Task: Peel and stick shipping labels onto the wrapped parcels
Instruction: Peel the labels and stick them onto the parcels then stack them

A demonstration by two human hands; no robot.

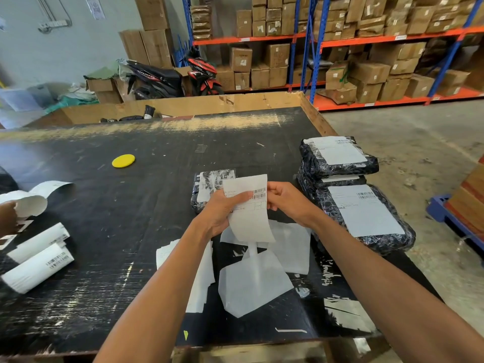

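Observation:
I hold a white shipping label (pixel 248 213) with barcodes upright over the black table (pixel 131 195). My left hand (pixel 222 210) grips its left side, and my right hand (pixel 284 203) pinches its right edge by the barcodes. Right behind the label lies a small black wrapped parcel (pixel 207 184) with a label on top. At the table's right edge sits a stack of black wrapped parcels: the upper one (pixel 337 158) and the lower front one (pixel 366 218) both carry white labels. Peeled backing sheets (pixel 254 281) lie under my forearms.
Curled labels (pixel 39 258) lie at the left, where another person's hand (pixel 7 218) holds one. A yellow disc (pixel 123 161) rests mid-table. A cardboard bin (pixel 183 106) stands behind the table, with a scooter and box-filled shelving (pixel 340 48) beyond. A blue pallet (pixel 445 210) is at right.

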